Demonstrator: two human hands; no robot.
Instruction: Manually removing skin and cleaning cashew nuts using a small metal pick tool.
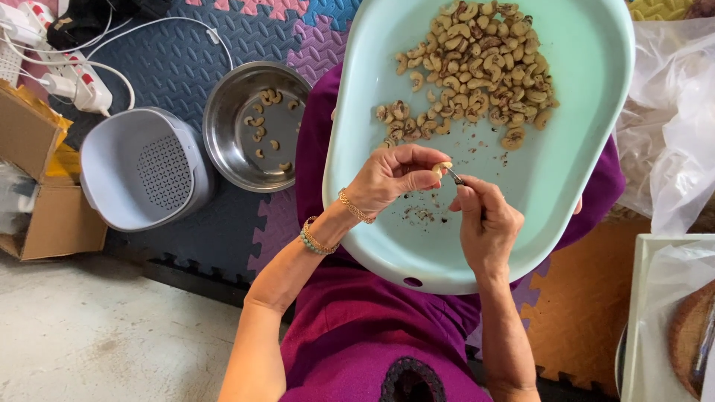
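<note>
A pale green oval tray [588, 112] rests on my lap with a heap of cashew nuts [477, 67] at its far end and dark skin flakes near the middle. My left hand [391, 179] pinches one pale cashew nut [441, 169] between thumb and fingertips above the tray. My right hand [485, 223] grips a small metal blade [454, 176] whose tip touches that nut. Both wrists hover over the near half of the tray.
A steel bowl [223, 126] holding several peeled cashews stands on the foam mat to the left, beside a grey plastic basket [141, 167]. A power strip with cables [63, 71] and a cardboard box [33, 186] lie further left. Clear plastic bags [670, 134] sit at right.
</note>
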